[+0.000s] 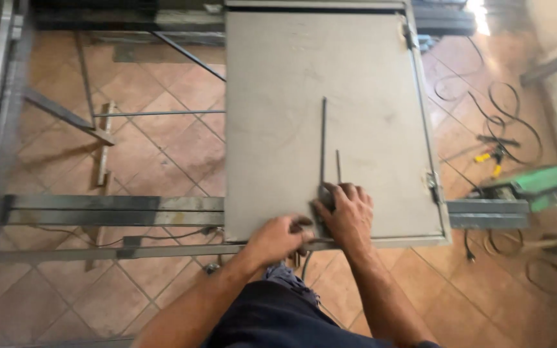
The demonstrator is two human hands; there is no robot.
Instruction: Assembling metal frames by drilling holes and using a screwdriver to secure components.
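Observation:
A grey sheet-metal panel (356,77) lies flat in a steel frame above the tiled floor. A thin metal square (323,135) rests on it, its long blade pointing away from me, with a shorter thin rod (338,164) just to its right. My right hand (349,216) presses down on the square's corner near the panel's near edge, fingers curled over it. My left hand (280,240) grips the square's lower arm at that same edge, touching the right hand.
Flat steel bars (111,209) run left from the panel, and more frame pieces (66,116) lie on the tiles (162,148). At the right are a green machine (543,183), black cables (504,109), a yellow-handled tool (488,158) and the panel's hinge (431,180).

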